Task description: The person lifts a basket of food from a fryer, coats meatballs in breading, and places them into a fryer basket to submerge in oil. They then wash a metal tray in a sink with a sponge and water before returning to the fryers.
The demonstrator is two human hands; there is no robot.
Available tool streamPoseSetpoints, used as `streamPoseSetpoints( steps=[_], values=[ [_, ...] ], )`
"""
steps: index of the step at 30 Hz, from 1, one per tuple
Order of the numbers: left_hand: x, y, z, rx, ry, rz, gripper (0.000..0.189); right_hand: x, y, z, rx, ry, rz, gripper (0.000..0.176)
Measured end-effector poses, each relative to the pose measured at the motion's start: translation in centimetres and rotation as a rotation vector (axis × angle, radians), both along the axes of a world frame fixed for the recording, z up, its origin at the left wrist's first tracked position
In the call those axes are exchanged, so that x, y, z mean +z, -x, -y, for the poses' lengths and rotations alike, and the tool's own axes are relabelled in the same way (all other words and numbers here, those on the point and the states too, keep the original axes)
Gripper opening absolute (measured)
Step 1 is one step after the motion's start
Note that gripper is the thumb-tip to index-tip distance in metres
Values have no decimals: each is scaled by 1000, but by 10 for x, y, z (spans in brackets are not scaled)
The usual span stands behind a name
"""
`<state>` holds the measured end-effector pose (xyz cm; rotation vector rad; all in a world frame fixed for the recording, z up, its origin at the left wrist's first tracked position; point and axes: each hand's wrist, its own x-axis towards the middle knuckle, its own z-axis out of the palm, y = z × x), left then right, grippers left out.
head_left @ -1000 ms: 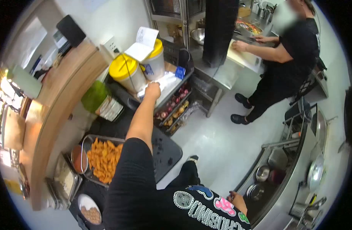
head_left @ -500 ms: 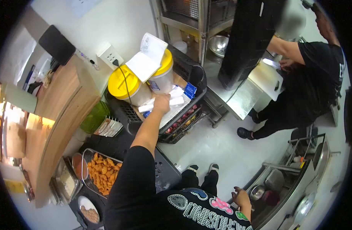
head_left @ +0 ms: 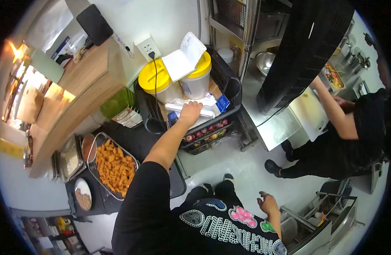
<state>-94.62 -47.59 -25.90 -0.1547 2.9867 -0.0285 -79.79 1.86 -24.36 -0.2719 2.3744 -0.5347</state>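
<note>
My left hand (head_left: 191,112) reaches into a black plastic crate (head_left: 234,91), its fingers curled over a white roll (head_left: 207,113) that looks like plastic film or bags. Blue-and-white packaging (head_left: 223,103) lies beside the roll. Behind it in the crate stand two tubs with yellow lids, one (head_left: 153,75) on the left and another (head_left: 202,66) on the right. An open notebook (head_left: 178,63) rests across the lids. Low at my side hangs my right hand (head_left: 269,204), holding nothing, its fingers apart.
A metal basket of fried pieces (head_left: 114,165) and a white plate (head_left: 82,187) sit on the black counter (head_left: 172,176). Red onions (head_left: 199,134) fill a lower crate. At right, a co-worker (head_left: 348,123) stands by a cutting board (head_left: 308,112). A black tower (head_left: 301,55) rises between us.
My view has shifted, so the crate and counter appear further right or lower. My left hand stays at the white roll. The co-worker's arm has moved over the cutting board.
</note>
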Motion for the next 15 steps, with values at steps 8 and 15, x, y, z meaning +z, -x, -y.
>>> streamPoseSetpoints(
  steps=[8,15],
  values=[
    [-18,29,22,422,-317,-62,42,-6,61,-46,113,-136,-44,38],
    [-46,54,52,584,-142,-13,29,-15,57,-45,117,-124,11,40]
  ],
)
